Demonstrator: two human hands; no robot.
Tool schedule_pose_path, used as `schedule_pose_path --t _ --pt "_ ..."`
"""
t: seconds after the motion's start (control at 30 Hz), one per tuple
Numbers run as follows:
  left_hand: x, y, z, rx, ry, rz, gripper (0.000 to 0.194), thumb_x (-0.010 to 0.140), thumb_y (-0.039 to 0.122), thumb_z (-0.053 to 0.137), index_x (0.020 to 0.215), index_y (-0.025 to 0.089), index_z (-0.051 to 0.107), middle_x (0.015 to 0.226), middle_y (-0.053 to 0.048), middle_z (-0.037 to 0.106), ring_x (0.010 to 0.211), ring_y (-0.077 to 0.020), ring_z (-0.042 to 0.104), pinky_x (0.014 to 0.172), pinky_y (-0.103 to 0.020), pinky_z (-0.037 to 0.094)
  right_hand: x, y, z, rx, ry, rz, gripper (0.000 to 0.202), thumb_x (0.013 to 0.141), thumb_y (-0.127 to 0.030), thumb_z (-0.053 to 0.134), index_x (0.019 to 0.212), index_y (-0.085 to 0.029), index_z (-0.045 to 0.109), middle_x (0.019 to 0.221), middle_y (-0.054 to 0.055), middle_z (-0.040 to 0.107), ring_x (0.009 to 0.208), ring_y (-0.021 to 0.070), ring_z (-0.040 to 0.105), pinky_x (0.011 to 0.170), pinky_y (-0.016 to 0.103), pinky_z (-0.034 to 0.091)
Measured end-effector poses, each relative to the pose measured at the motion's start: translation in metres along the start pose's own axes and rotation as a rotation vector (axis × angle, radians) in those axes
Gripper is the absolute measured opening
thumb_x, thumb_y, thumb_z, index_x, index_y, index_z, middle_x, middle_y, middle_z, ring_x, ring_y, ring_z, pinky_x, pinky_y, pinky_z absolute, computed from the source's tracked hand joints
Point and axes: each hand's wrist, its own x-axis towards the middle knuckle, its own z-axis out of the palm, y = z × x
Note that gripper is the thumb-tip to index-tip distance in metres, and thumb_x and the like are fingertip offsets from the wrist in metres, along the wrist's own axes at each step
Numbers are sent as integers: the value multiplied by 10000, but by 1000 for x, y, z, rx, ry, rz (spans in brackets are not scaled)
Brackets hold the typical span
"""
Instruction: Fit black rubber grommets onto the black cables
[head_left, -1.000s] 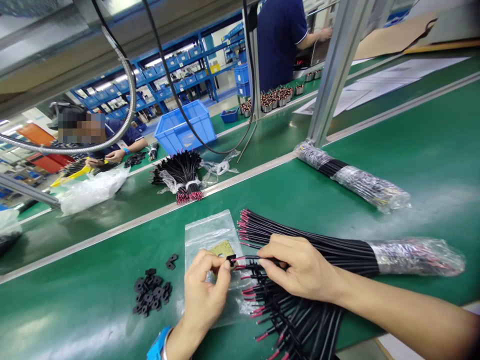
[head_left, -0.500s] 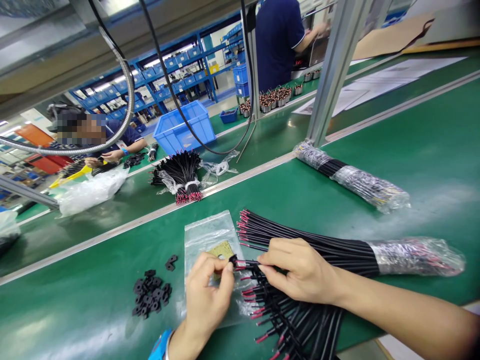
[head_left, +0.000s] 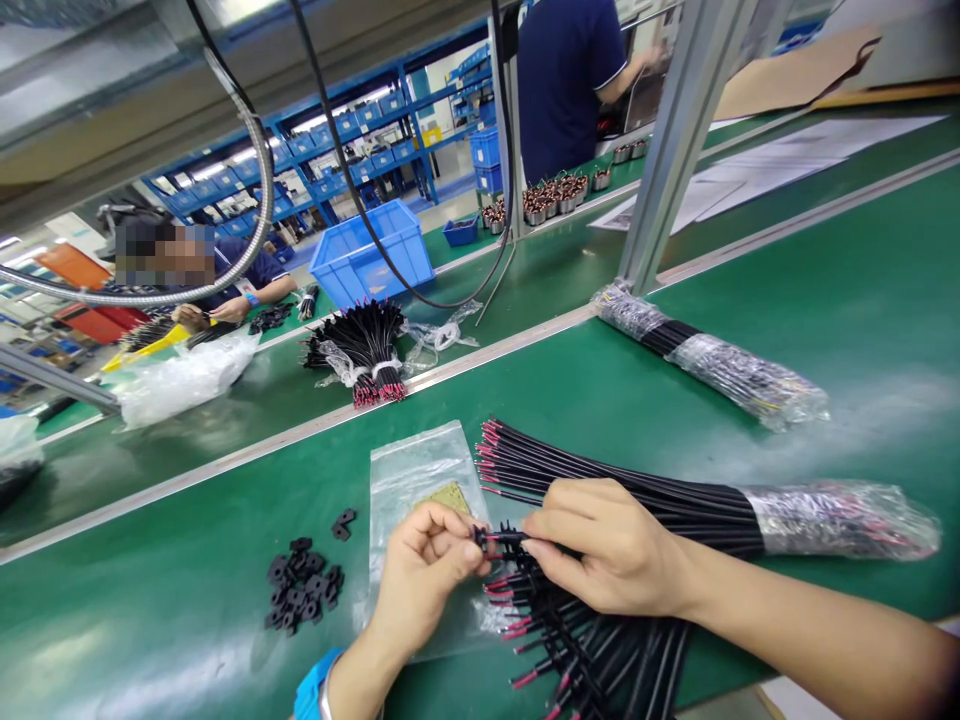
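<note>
Left hand (head_left: pixel 429 568) pinches a small black plastic clip (head_left: pixel 480 537) at the end of a red-tipped black cable (head_left: pixel 511 538) lying crosswise, clasped in the right hand (head_left: pixel 611 548).

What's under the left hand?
A clear bag and, upper edge showing, a yellowish piece. The left hand hides the piece's lower part; whether it's in or on the bag, I can't tell.
</note>
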Motion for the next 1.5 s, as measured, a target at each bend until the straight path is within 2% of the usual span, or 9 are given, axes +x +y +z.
schedule_pose_path --t 0.1,0.27,0.47,0.57,0.77,0.93,1.07,1.27,1.5 --pt "2 -1 7 -45 58 -69 351 611 163 842 813 166 556 795 -8 695 681 -124 687 669 -231 558 0 -1 0 -37 -16 -39 125 854 -137 543 803 -143 657 619 20 547 546 132 428 527 270 336" --pt "4 -5 7 -18 61 -141 323 591 224 856 811 127 640 581 8 668 466 -92 616 443 -162 492 2 -1 -1 -105 -50 -91 150 872 -142 520 794 -145 648 609 18 542 546 136 431 525 275 335" --pt "0 -5 5 -12 -4 -172 325 635 349 827 839 124 713 604 -52 721 496 -120 648 521 -214 532 0 -3 -3 -163 -110 -144 159 891 -142 489 821 -141 632 621 16 528 558 142 433 533 282 337" --pt "-2 -2 10 122 57 -43 244 589 255 858 774 162 730 674 -25 727 565 -114 656 573 -211 534 -1 -5 -3 -131 -166 -116 170 906 -135 461 842 -136 619 640 24 537 574 149 451 537 283 341" --pt "-5 1 21 654 5 468 138 659 187 813 777 181 741 713 -38 727 661 -146 667 634 -233 527 -2 -7 0 -41 -225 -64 232 904 -107 404 778 -140 596 647 38 541 588 157 455 540 278 355" --pt "-3 -8 26 732 -14 568 101 715 191 773 803 166 731 726 -53 729 659 -143 671 629 -227 533 -8 -2 6 38 -240 -40 208 881 -74 412 771 -151 571 664 32 543 596 149 460 551 263 374" --pt "-1 -11 24 734 8 554 124 716 234 773 819 178 732 731 -53 720 665 -157 661 629 -256 532 -8 2 7 113 -261 -7 211 901 -83 397 796 -164 560 697 29 567 616 141 483 582 249 402" --pt "-3 -1 15 643 -45 306 364 709 212 766 1057 210 662 885 -55 702 783 -178 668 718 -288 558 -3 1 5 92 -273 51 253 947 -146 364 790 -150 562 657 27 549 579 135 477 547 247 384" --pt "-3 -7 20 572 8 237 220 774 127 639 969 189 558 867 -41 717 781 -152 693 730 -258 561 -2 1 7 47 -261 23 233 949 -143 371 810 -141 557 658 23 527 586 137 452 547 250 357"
